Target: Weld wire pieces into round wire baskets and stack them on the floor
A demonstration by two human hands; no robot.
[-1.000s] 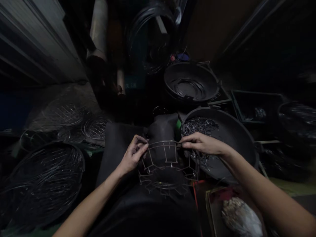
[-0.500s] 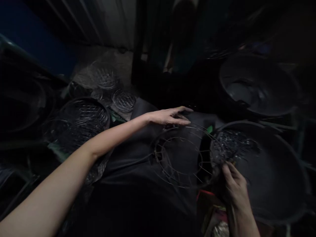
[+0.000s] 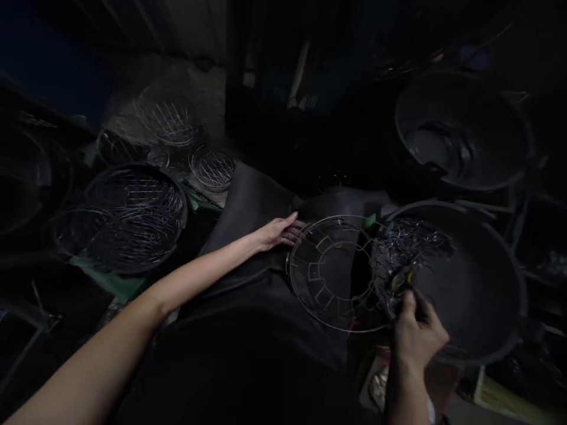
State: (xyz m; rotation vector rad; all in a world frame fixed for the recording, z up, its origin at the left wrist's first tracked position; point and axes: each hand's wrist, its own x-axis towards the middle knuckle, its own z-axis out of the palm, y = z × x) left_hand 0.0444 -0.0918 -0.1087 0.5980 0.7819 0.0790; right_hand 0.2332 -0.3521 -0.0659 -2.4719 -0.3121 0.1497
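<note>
The wire frame [image 3: 319, 270] is seemingly steadied by the left hand [image 3: 277, 232], loosely spread; a yellow-marked tool [image 3: 406, 280] is clasped in the right hand [image 3: 419, 330].

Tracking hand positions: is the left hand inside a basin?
No, the left hand is by the wire frame, at its upper-left edge.

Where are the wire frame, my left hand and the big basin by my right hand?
Wire frame [image 3: 319, 268], head view: left side of its inner ring.
Left hand [image 3: 277, 234], head view: middle of the hand.
Big basin [image 3: 473, 289], head view: bare part of its inside.
</note>
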